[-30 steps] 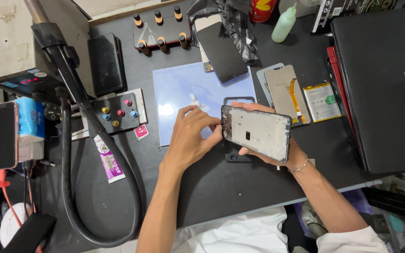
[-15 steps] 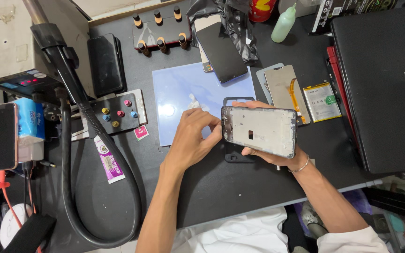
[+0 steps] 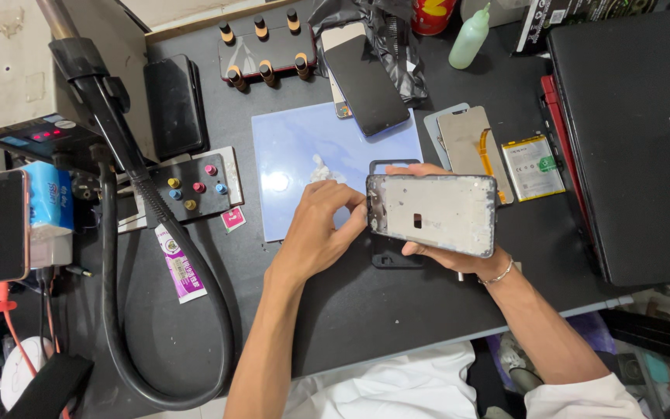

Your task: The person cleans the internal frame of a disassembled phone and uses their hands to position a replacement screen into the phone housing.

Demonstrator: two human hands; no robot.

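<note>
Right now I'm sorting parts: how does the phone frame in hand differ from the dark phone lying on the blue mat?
The phone frame is pale grey, bare, with a small cutout, held off the table. The dark phone is glossy black, lying flat across the blue mat edge. Both are slim rectangles.

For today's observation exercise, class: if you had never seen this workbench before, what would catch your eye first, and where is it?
First, the grey phone frame held flat above the middle of the dark table by the right hand, with the left hand working at its left edge. Next, the pale blue mat just behind them, and the thick black hose looping down the left side. A closed black laptop fills the right.
</note>
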